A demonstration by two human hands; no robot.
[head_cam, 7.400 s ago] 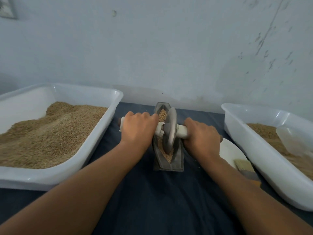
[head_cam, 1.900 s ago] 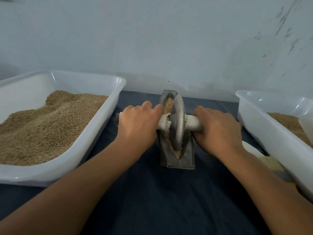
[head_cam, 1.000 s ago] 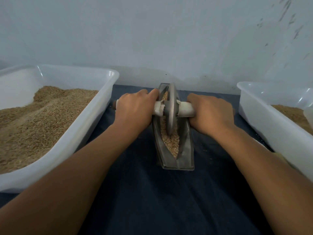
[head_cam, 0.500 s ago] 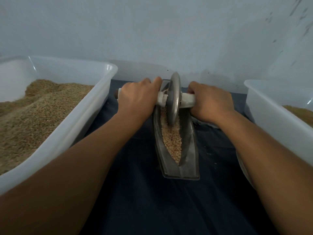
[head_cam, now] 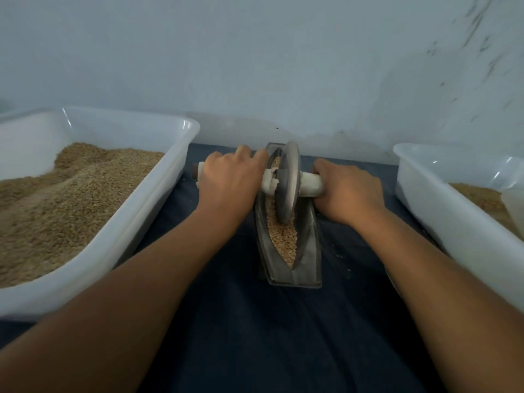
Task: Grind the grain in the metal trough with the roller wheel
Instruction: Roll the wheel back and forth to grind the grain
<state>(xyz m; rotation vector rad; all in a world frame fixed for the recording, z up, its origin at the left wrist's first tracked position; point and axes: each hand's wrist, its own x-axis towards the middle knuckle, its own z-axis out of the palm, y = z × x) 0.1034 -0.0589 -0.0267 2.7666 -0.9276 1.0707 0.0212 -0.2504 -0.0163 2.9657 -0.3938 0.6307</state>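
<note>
**Hands on the roller, trays close on both sides**

Fingers of the left hand [head_cam: 229, 184] curl over the white handle [head_cam: 310, 184] on the left side of the wheel [head_cam: 288, 184], gripping it with the knuckles up. The right hand [head_cam: 350, 194] grips the same handle on the other side, fingers wrapped round it and hidden underneath. A short dark tip of the axle pokes out past the left hand.

The wheel stands upright on its edge between the two hands, its rim down in the trough [head_cam: 307, 259], toward the far half of it. The trough is a narrow, boat-shaped metal piece that runs away from the person on a dark blue cloth [head_cam: 269, 336]. Grain [head_cam: 283, 241] fills the groove in front of the wheel and shows again just behind it.

A big white tray [head_cam: 158, 199] sits just left of the left forearm, heaped with brown grain [head_cam: 71, 199]; its near wall runs alongside the arm. A second white tray [head_cam: 442, 222] stands just right of the right forearm and holds a lower layer of grain, with a pale scoop [head_cam: 514, 205] cut off by the frame edge. A few loose crumbs lie on the cloth right of the trough. Behind everything rises a pale, scuffed wall [head_cam: 255, 66], close to the trough's far end.
</note>
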